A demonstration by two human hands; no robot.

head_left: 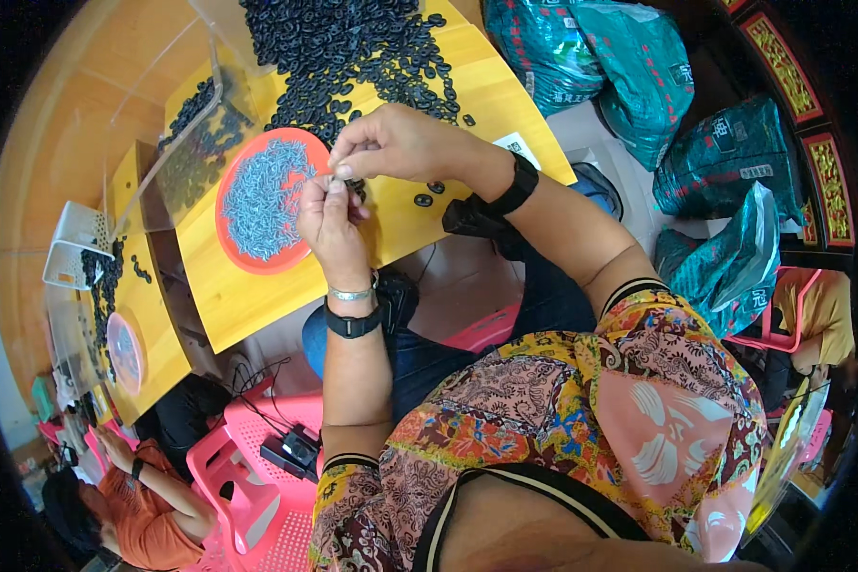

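**2 hands pinch a small part above the yellow table**

Here, both hands meet just over the near edge of the yellow wooden table (257,296). The left hand (332,224) rises from below with its fingers drawn narrow, thumb and forefinger closed on a tiny grey metal piece (335,179) that is mostly hidden, so its shape cannot be told. The right hand (400,143) reaches in from the right and bends down to the same spot, its fingertips also pinched tight on that piece; the 2 hands touch there, probably so that each steadies the other for fine work.

Just left of the hands, within easy reach, lies a round orange plastic plate (234,243) heaped with small grey metal bits. Beyond them a large pile of small black oval rings (353,48) spreads over the far part of the table, and a few loose rings (424,198) lie near the right wrist. A clear plastic sheet (176,124) stands at the table's left, holding more black rings behind it. Each wrist wears a black band (353,324).

Green plastic sacks (591,57) crowd the floor to the right. To the left a second yellow table (148,324) bears another plate, a white basket (71,248) stands beyond it, and a person in orange (153,515) sits near a pink plastic stool (248,486).
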